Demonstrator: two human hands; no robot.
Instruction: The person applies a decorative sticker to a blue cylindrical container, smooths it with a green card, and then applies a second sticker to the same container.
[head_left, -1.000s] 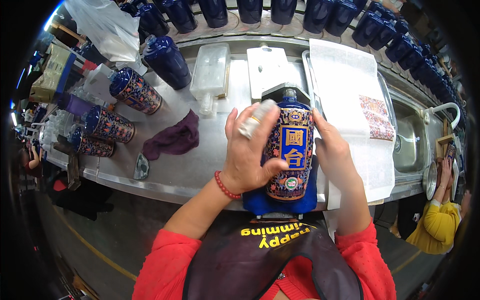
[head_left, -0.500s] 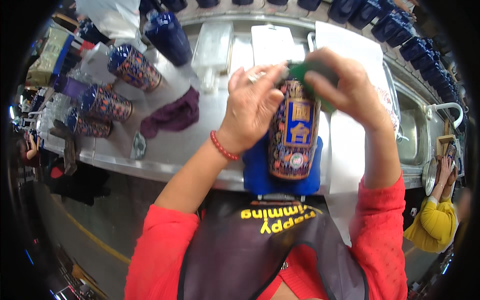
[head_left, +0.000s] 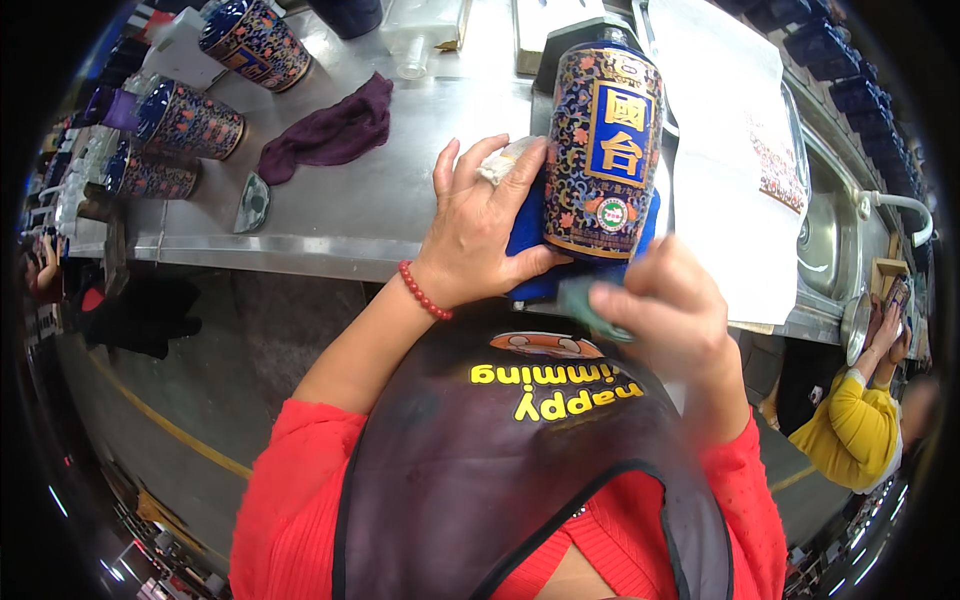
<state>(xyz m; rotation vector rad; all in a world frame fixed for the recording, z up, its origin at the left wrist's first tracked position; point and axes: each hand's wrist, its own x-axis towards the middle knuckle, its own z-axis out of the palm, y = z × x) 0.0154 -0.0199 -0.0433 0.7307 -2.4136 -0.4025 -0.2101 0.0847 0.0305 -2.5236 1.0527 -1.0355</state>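
A dark blue bottle (head_left: 604, 150) with a colourful floral pattern and a blue-and-gold label lies on a blue cloth (head_left: 529, 232), neck pointing away from me. At the bottle's left side, my left hand (head_left: 470, 225) has its fingers spread; its thumb and index finger rest against the bottle. A crumpled white wrap (head_left: 506, 160) is at its index finger. Just off the near right end of the bottle is my right hand (head_left: 672, 310), blurred, its fingers closed on a flat green piece (head_left: 592, 305). Behind the bottle's neck sits a dark grey support (head_left: 570, 45).
Several patterned bottles (head_left: 190, 118) lie at the left of the metal table (head_left: 340, 220), near a purple cloth (head_left: 335, 130) and a greenish flat piece (head_left: 252, 203). White paper (head_left: 725, 150) spreads to the right, before a sink (head_left: 825, 240). A person in yellow (head_left: 850, 425) works farther right.
My right hand has swept down from the bottle's neck to its near end with the green piece. My left hand has slid from near the neck down the bottle's side.
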